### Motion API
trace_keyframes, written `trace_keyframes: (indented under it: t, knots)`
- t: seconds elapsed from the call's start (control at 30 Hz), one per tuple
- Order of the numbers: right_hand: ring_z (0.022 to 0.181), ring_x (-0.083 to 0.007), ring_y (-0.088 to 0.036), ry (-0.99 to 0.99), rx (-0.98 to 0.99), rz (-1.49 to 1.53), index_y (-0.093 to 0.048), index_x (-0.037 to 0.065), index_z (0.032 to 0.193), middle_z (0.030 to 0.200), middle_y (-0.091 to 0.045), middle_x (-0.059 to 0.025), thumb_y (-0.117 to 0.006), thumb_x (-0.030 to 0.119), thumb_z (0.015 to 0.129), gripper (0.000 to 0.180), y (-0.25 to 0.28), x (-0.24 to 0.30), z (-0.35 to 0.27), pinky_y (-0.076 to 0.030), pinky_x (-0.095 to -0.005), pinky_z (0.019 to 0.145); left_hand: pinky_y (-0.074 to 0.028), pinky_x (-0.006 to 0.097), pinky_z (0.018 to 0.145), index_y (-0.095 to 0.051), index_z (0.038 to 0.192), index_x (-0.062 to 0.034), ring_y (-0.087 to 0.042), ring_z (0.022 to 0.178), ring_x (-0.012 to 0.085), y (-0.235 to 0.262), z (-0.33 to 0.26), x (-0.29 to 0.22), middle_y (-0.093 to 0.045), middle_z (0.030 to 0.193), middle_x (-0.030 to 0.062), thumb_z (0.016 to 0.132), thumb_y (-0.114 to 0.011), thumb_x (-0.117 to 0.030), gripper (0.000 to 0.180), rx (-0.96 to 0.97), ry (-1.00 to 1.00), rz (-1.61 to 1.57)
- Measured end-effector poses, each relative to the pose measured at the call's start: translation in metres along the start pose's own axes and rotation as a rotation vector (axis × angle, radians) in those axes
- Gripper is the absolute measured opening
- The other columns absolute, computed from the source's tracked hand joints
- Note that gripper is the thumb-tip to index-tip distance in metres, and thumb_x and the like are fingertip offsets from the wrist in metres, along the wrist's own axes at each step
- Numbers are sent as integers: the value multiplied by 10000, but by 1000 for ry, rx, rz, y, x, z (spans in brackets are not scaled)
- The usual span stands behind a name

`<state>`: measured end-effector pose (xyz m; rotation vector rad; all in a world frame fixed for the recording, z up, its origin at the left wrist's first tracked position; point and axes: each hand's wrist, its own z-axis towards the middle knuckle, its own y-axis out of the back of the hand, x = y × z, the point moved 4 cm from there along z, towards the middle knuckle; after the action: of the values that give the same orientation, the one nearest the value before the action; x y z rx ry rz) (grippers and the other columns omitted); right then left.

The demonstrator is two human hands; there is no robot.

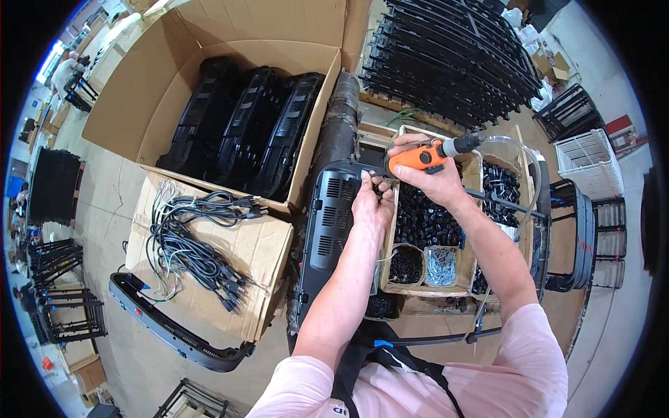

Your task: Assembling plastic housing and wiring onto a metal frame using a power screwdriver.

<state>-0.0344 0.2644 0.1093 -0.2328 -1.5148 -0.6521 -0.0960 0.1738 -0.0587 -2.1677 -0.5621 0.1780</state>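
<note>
While the right hand [439,187] wraps around an orange power driver [418,157] with a dark collar at two o'clock, the left hand [371,204] curls its fingers at the upper right corner of a black plastic housing [332,230]; whether they pinch anything, I cannot tell. Rounded and pierced by stacked vent slots, the housing lies centrally, running roughly twelve to six o'clock. A divided tray [418,288] of small black parts [421,219] sits at three o'clock.

Pale pink short-sleeved shirt [533,348] under what looks like a black apron [366,341] with straps [449,391] and a blue patch [382,343].
</note>
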Motion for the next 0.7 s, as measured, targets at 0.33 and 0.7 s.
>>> trace_keyframes:
  t: [0.33, 0.7]
  knots:
    - [1126, -191, -699, 38, 1, 45, -629, 15, 1326, 1192, -746, -123, -837, 137, 869, 516, -16, -1, 12, -559, -380, 1039, -437, 269, 577, -587, 1002, -135, -521, 679, 127, -11, -8, -15, -564, 788, -30, 1129, -503, -399, 305, -2, -15, -32]
    - [1058, -153, -704, 32, -14, -29, -688, 29, 1243, 1110, -746, -78, -841, 138, 832, 452, -41, -20, 52, -569, -338, 988, -535, 323, 639, -583, 1063, -89, -649, 739, 203, 14, -43, -4, -727, 974, 119, 1160, -392, -368, 351, 25, -19, 346]
